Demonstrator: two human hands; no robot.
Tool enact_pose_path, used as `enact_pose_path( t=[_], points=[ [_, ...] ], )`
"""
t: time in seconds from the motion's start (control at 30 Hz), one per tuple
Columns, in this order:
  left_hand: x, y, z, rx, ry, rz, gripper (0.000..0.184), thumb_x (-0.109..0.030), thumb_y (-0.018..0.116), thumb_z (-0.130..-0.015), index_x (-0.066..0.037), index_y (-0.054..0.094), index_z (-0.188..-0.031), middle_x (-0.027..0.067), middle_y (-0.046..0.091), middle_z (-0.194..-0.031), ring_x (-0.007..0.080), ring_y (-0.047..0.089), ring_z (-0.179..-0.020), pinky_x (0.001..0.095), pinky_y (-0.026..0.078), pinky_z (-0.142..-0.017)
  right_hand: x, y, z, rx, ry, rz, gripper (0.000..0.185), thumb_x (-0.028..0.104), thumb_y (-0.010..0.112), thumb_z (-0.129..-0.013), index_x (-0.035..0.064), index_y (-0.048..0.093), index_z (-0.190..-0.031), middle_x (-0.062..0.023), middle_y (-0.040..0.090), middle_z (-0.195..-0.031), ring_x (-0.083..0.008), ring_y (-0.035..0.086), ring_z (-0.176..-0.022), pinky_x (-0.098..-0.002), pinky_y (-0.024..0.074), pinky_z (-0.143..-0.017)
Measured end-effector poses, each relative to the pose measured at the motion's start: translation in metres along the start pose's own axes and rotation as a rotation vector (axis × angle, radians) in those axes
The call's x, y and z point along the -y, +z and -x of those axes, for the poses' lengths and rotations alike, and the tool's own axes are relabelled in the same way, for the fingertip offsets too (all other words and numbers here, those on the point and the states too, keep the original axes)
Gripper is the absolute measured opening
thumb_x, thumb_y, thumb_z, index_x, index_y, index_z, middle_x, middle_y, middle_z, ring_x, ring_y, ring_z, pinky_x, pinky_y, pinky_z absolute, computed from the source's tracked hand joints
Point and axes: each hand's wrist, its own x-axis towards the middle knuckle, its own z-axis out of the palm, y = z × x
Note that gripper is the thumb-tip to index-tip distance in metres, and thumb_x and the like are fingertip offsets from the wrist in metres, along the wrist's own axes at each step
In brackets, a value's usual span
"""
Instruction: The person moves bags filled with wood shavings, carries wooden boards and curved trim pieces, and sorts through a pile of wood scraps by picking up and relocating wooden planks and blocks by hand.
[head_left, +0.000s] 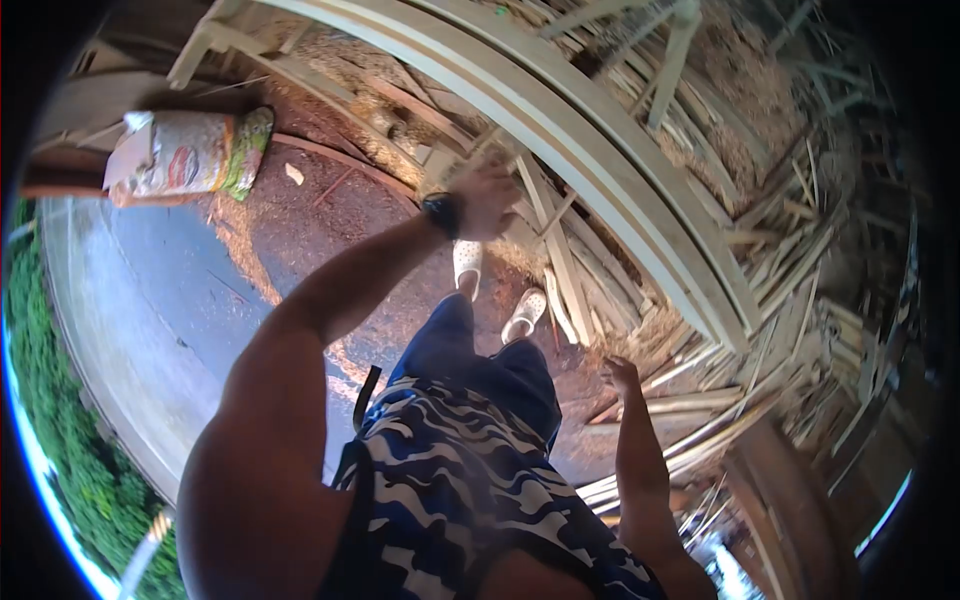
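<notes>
My left hand (487, 200), with a dark watch (443, 214) on its wrist, reaches forward beside the long pale wooden beams (600, 150). Its fingers look curled and slightly blurred. A pale, rough-edged piece (440, 168) shows beside the knuckles, but the hand hides most of the grip, and I cannot make out what is in it. Lower on the right, my right hand (620, 374) hangs away from the beams with its fingers loosely apart and nothing in them. Wood scraps lie behind it.
Thin wood strips (700, 405) and offcuts lie heaped at the right. A stuffed sack (185, 155) sits at the upper left. Shavings (245, 250) cover parts of the dark floor. My pale clogs (525, 312) stand close to leaning boards (560, 260).
</notes>
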Motion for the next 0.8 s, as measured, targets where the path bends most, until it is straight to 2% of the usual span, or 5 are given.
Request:
enact_pose_path(
  t=[0.13,0.2,0.3,0.4,0.8],
  points=[
    [0.012,0.016,0.009,-0.068,0.258,0.061,0.018,-0.021,0.066,-0.073,-0.009,0.055,-0.076,0.0078,0.055,-0.077,0.0251,0.056,-0.081,0.0486,0.038,-0.098,-0.040,0.020,-0.053,0.004,-0.104,-0.107,0.038,0.032,0.066,-0.087,0.0068,0.062,-0.115,-0.0089,0.066,-0.085,-0.0174,0.064,-0.063,-0.0295,0.0506,-0.056],
    [0.015,0.016,0.006,-0.012,0.347,0.053,0.021,-0.024,0.068,-0.070,-0.009,0.053,-0.072,0.0061,0.053,-0.075,0.0241,0.055,-0.078,0.0446,0.039,-0.098,-0.056,0.016,-0.112,-0.291,-0.410,0.654,0.059,0.052,0.067,-0.080,0.0006,0.063,-0.107,-0.0171,0.067,-0.082,-0.0192,0.065,-0.066,-0.0354,0.0525,-0.066],
    [0.002,0.005,-0.005,0.092,0.348,-0.009,0.029,-0.023,0.069,-0.069,-0.006,0.058,-0.090,0.0103,0.057,-0.091,0.0283,0.054,-0.091,0.0490,0.034,-0.102,-0.019,0.031,-0.108,-0.134,-0.304,-0.064,0.042,0.031,0.072,-0.082,0.0032,0.063,-0.112,-0.0064,0.063,-0.083,-0.0133,0.058,-0.066,-0.0260,0.0504,-0.059],
    [-0.008,-0.003,-0.008,0.189,0.319,-0.109,0.045,-0.022,0.070,-0.069,-0.004,0.057,-0.107,0.0142,0.056,-0.105,0.0331,0.051,-0.102,0.0510,0.031,-0.105,0.058,0.035,-0.024,-0.174,-0.353,-0.206,0.059,0.031,0.073,-0.080,0.0019,0.053,-0.128,-0.0149,0.068,-0.095,-0.0208,0.067,-0.078,-0.0295,0.0521,-0.063],
    [-0.025,0.013,-0.018,0.428,0.354,-0.446,0.053,-0.029,0.069,-0.075,-0.001,0.054,-0.116,0.0234,0.054,-0.108,0.0430,0.049,-0.108,0.0573,0.034,-0.099,0.034,0.096,-0.227,-0.231,-0.321,0.175,0.053,0.018,0.060,-0.080,0.0089,0.048,-0.131,-0.0178,0.056,-0.125,-0.0332,0.053,-0.119,-0.0412,0.0428,-0.099]
  ],
)
